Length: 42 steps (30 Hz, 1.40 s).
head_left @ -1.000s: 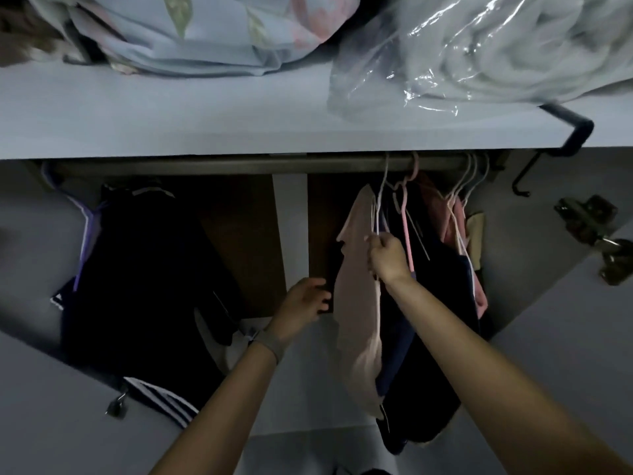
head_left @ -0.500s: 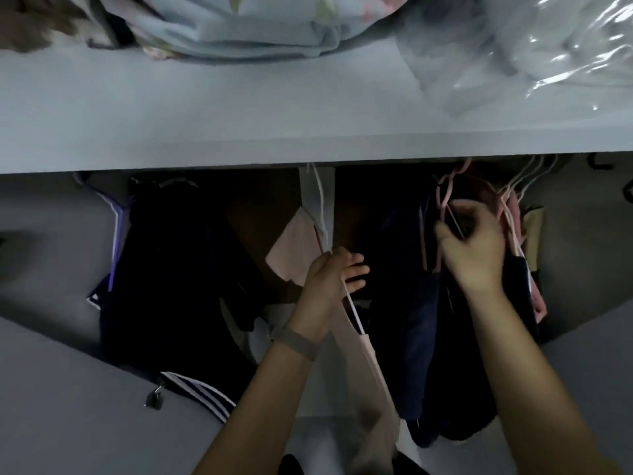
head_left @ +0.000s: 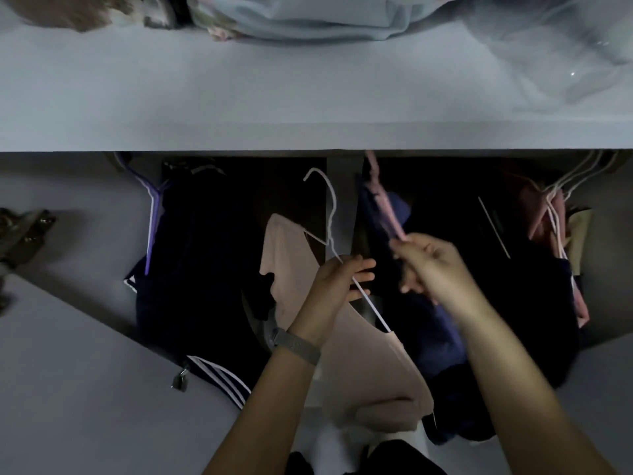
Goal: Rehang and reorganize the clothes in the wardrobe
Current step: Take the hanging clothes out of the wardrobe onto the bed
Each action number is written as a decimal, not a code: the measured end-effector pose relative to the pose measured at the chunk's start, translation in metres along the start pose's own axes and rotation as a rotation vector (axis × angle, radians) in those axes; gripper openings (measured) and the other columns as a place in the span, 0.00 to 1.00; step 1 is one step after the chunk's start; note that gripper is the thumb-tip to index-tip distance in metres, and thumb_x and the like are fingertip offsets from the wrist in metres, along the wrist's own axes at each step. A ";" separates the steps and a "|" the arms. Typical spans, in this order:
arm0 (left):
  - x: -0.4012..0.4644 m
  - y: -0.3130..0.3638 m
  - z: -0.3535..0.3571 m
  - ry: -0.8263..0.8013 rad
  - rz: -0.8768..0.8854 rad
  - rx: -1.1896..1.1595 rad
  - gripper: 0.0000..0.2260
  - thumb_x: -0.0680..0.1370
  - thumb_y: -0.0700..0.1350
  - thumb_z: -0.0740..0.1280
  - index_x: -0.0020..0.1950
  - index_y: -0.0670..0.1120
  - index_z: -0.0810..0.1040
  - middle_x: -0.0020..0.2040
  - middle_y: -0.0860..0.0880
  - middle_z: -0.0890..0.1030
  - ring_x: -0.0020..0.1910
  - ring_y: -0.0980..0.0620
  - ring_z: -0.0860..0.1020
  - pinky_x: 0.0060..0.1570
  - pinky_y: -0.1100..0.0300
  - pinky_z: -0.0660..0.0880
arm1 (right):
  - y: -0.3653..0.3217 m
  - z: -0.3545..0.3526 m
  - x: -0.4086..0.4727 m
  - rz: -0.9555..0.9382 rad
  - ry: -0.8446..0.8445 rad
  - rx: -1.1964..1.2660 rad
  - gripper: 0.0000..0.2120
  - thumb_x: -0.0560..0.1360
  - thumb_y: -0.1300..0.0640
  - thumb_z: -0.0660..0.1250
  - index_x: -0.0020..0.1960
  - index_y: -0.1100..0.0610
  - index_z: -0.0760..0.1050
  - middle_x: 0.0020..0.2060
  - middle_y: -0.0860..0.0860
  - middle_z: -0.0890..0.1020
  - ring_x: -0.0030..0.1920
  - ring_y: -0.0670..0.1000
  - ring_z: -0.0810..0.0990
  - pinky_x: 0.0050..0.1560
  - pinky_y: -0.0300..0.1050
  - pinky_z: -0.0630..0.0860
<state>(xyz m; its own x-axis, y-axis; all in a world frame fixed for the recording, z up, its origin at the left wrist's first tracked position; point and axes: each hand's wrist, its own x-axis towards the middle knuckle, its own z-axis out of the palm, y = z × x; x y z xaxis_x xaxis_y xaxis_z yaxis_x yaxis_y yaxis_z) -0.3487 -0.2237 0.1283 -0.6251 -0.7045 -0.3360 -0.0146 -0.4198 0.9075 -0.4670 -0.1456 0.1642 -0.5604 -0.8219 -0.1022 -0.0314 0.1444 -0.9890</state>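
- The left hand holds a thin white wire hanger at the base of its neck; its fingers are curled round the wire, with the hook free in the air above them, clear of any rail; which fingers actually bear on the wire is hard to tell
- A pale pink soft garment hangs on that hanger; one shoulder shows left of the fingers, the rest drops below the wrist and bunches at the bottom; its lower end is hidden by the left forearm
- The right hand is blurred; its fingers are closed round the lower end of a pink plastic hanger, which slants up from the fingertips until the shelf edge cuts it off; the exact grip cannot be made out
- A dark navy garment hangs just beside and below the right fingers; its outline is lost in shadow
- Right of the right hand, well apart, a cluster of white wire hangers carries pink clothing; their hooks vanish behind the shelf
- Left of the left fingers hangs a dark jacket with white stripes on a purple hanger; its detail is too dark to read
- The pale grey wardrobe shelf spans the view above both hands, hiding the rail; folded light-blue bedding and a clear plastic bag on it are cropped by the top edge
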 end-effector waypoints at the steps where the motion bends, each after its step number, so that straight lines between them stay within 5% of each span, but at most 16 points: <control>1: -0.001 -0.001 0.000 -0.008 0.027 0.013 0.08 0.82 0.42 0.57 0.49 0.47 0.76 0.50 0.48 0.81 0.49 0.52 0.79 0.49 0.57 0.76 | 0.001 0.011 -0.010 -0.038 -0.062 -0.007 0.11 0.78 0.67 0.61 0.37 0.60 0.72 0.19 0.49 0.70 0.18 0.40 0.67 0.19 0.29 0.64; 4: -0.009 -0.004 0.000 -0.034 0.084 0.009 0.12 0.82 0.43 0.56 0.55 0.43 0.79 0.51 0.45 0.82 0.51 0.52 0.80 0.48 0.62 0.78 | 0.014 0.027 -0.026 -0.091 -0.157 0.017 0.12 0.78 0.70 0.60 0.40 0.57 0.74 0.26 0.43 0.79 0.30 0.37 0.77 0.33 0.28 0.71; 8: -0.023 -0.015 0.004 -0.084 0.096 0.019 0.14 0.82 0.45 0.55 0.59 0.43 0.79 0.46 0.47 0.83 0.43 0.54 0.81 0.36 0.65 0.75 | 0.028 0.031 -0.043 0.080 -0.208 0.064 0.09 0.81 0.60 0.56 0.50 0.52 0.75 0.35 0.47 0.82 0.38 0.45 0.81 0.42 0.39 0.79; 12: -0.035 -0.030 0.013 -0.165 0.142 0.041 0.12 0.82 0.45 0.58 0.56 0.47 0.80 0.46 0.41 0.82 0.41 0.48 0.79 0.33 0.63 0.74 | 0.035 0.019 -0.067 0.158 -0.200 0.134 0.08 0.82 0.56 0.54 0.54 0.50 0.72 0.32 0.51 0.80 0.27 0.50 0.81 0.31 0.42 0.79; 16: -0.049 -0.042 0.028 -0.330 0.162 0.060 0.11 0.81 0.44 0.59 0.59 0.47 0.79 0.49 0.40 0.81 0.35 0.46 0.76 0.37 0.57 0.76 | 0.044 0.000 -0.097 0.043 -0.071 0.016 0.08 0.82 0.55 0.54 0.53 0.54 0.72 0.27 0.52 0.75 0.19 0.49 0.71 0.21 0.39 0.70; 20: -0.075 -0.049 0.042 -0.506 0.135 0.115 0.12 0.78 0.45 0.60 0.57 0.50 0.80 0.55 0.46 0.82 0.49 0.46 0.79 0.52 0.49 0.73 | 0.052 -0.011 -0.141 -0.033 0.100 0.000 0.12 0.80 0.54 0.56 0.53 0.62 0.71 0.24 0.51 0.74 0.17 0.46 0.66 0.18 0.36 0.63; 22: -0.089 -0.058 0.046 -0.602 0.097 0.146 0.11 0.80 0.43 0.60 0.56 0.50 0.80 0.53 0.49 0.83 0.54 0.49 0.80 0.56 0.54 0.75 | 0.056 -0.014 -0.170 -0.012 0.175 -0.018 0.13 0.80 0.53 0.57 0.55 0.62 0.72 0.23 0.50 0.73 0.18 0.48 0.65 0.19 0.38 0.62; 26: -0.131 -0.091 0.060 -0.825 -0.019 0.218 0.13 0.82 0.38 0.55 0.57 0.47 0.78 0.52 0.50 0.83 0.54 0.55 0.80 0.56 0.59 0.76 | 0.069 -0.020 -0.244 0.115 0.391 -0.166 0.10 0.81 0.56 0.57 0.53 0.56 0.77 0.26 0.38 0.77 0.24 0.42 0.69 0.27 0.32 0.66; 29: -0.183 -0.139 0.093 -0.957 -0.147 0.284 0.13 0.82 0.38 0.56 0.57 0.46 0.79 0.56 0.45 0.81 0.57 0.50 0.79 0.60 0.55 0.74 | 0.101 -0.032 -0.326 0.254 0.656 -0.337 0.12 0.79 0.48 0.60 0.42 0.49 0.79 0.28 0.43 0.79 0.29 0.41 0.73 0.33 0.34 0.69; 35: -0.269 -0.160 0.123 -1.302 -0.359 0.428 0.10 0.80 0.41 0.60 0.51 0.47 0.81 0.53 0.45 0.83 0.54 0.50 0.80 0.55 0.57 0.77 | 0.103 -0.007 -0.448 0.395 1.084 -0.239 0.15 0.77 0.48 0.65 0.33 0.49 0.77 0.24 0.45 0.72 0.27 0.43 0.67 0.29 0.37 0.64; 38: -0.317 -0.179 0.135 -1.392 -0.390 0.573 0.11 0.81 0.41 0.59 0.52 0.44 0.81 0.50 0.44 0.84 0.50 0.51 0.82 0.48 0.60 0.78 | 0.110 0.005 -0.510 0.484 1.221 -0.247 0.15 0.77 0.47 0.65 0.34 0.53 0.77 0.23 0.47 0.70 0.26 0.45 0.67 0.30 0.43 0.64; 42: -0.391 -0.218 0.151 -1.471 -0.359 0.756 0.10 0.80 0.42 0.60 0.48 0.48 0.82 0.47 0.48 0.84 0.51 0.50 0.81 0.52 0.56 0.78 | 0.117 0.023 -0.611 0.561 1.425 -0.212 0.18 0.77 0.47 0.66 0.35 0.58 0.77 0.23 0.53 0.70 0.26 0.45 0.66 0.31 0.45 0.63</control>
<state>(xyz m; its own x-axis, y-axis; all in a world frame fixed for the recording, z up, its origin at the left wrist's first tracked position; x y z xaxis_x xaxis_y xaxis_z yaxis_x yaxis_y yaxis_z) -0.2190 0.2299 0.1004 -0.6450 0.6317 -0.4301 -0.3777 0.2257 0.8980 -0.1089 0.3610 0.1087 -0.8347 0.5333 -0.1374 0.4017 0.4189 -0.8144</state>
